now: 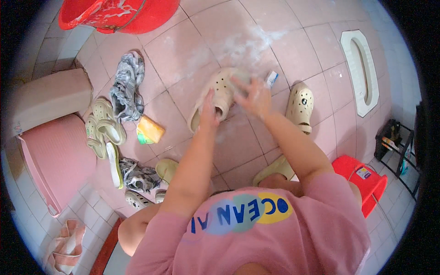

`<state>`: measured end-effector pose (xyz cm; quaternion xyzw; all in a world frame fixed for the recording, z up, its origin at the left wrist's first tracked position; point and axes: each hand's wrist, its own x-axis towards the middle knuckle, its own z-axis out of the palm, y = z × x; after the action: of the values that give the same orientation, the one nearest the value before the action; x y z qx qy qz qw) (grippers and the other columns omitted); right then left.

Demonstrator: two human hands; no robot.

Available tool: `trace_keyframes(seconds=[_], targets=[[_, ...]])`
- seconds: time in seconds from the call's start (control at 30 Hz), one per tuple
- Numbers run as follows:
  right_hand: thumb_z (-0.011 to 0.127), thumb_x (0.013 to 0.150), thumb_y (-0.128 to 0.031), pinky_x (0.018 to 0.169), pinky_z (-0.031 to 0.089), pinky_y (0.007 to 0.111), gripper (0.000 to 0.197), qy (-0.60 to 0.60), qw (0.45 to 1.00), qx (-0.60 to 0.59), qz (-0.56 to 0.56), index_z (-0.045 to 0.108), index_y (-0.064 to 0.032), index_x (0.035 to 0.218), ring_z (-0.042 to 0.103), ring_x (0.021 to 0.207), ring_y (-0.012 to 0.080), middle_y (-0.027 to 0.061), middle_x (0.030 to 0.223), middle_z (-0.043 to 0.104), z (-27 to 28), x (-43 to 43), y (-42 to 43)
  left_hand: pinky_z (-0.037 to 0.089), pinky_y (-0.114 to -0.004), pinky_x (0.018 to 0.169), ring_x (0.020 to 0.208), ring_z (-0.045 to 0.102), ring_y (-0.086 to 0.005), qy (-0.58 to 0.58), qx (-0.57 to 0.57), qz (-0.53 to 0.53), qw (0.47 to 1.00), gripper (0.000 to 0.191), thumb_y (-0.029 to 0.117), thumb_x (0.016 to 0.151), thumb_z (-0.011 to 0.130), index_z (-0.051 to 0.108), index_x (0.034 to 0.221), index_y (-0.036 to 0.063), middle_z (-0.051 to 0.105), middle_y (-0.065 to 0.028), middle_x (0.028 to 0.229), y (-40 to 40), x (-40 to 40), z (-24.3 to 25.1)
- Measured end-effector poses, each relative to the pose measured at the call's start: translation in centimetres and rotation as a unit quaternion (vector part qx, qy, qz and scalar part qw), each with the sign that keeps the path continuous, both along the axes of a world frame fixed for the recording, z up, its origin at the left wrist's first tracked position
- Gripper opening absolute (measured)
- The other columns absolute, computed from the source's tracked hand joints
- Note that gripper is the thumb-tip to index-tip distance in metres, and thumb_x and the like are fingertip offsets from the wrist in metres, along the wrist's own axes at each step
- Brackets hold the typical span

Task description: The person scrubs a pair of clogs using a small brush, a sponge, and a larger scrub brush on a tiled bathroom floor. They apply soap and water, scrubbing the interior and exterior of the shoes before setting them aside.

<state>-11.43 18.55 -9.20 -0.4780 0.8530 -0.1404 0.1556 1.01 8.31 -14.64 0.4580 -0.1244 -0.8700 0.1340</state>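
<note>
On the tiled floor, a cream perforated foam clog (220,84) lies under both hands. My left hand (209,108) rests on its side by the heel strap, holding it. My right hand (252,94) is at the toe end with its fingers spread; it is blurred, and whether it grips anything is hard to tell. A pale, blurred patch shows beneath those fingers. A matching cream clog (300,101) with a round black charm stands to the right. Near my right hand lies a small white and blue object (272,78). White suds (251,43) spread over the tiles beyond the clog.
Wet grey sneakers (128,86), green clogs (103,117), an insole (114,165) and a yellow sponge (151,130) lie at left. A red bucket (158,17) stands at upper left, another red bucket (371,178) at lower right. A squat toilet (374,82) and black rack (395,147) are at right.
</note>
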Motion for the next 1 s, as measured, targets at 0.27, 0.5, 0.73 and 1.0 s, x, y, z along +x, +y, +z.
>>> trace_keyframes(seconds=[0.27,0.5,0.73,1.0], targets=[[0.053,0.078,-0.054,0.091,0.042,0.036,0.056,-0.36,0.904,0.193,0.122,0.047,-0.0271,0.127,0.054,0.106,0.0224,0.0097,0.118,0.056,-2.8,-6.8,-11.7,0.045,-0.04,0.091,0.108,0.053,-0.0272,-0.071,-0.033,-0.039,0.996,0.053,0.034,0.085,0.055,0.04,0.126,0.0041,0.051,-0.0127,0.122,0.1,-0.1,-1.3],[0.056,0.078,-0.049,0.099,0.034,0.036,0.055,-0.413,0.896,0.137,0.095,0.047,-0.0273,0.128,0.043,0.12,0.0227,0.0063,0.131,0.047,-1.9,-8.2,-8.2,0.044,-0.045,0.092,0.11,0.051,-0.0312,0.021,0.026,0.059,0.998,0.047,0.029,0.088,0.049,0.04,0.126,0.0031,0.051,-0.0142,0.122,-0.2,-1.1,-0.2],[0.057,0.08,-0.041,0.086,0.043,0.032,0.05,-0.386,0.917,0.096,-0.027,0.046,-0.0324,0.128,0.052,0.107,0.0203,0.0089,0.126,0.051,-0.7,-6.8,-6.6,0.041,-0.048,0.094,0.112,0.049,-0.0335,-0.012,-0.035,0.058,0.998,0.045,0.03,0.089,0.043,0.044,0.123,0.0006,0.049,-0.0162,0.124,-0.5,-0.7,-3.0],[0.057,0.081,-0.039,0.091,0.039,0.039,0.052,-0.18,0.9,-0.175,-0.357,0.044,-0.0263,0.13,0.044,0.116,0.035,0.0263,0.126,0.043,-5.8,2.6,-0.6,0.038,-0.048,0.097,0.116,0.045,-0.0327,0.071,0.061,0.119,0.988,0.048,0.03,0.09,0.038,0.037,0.129,0.0011,0.042,-0.0163,0.13,-0.6,-2.4,2.0]])
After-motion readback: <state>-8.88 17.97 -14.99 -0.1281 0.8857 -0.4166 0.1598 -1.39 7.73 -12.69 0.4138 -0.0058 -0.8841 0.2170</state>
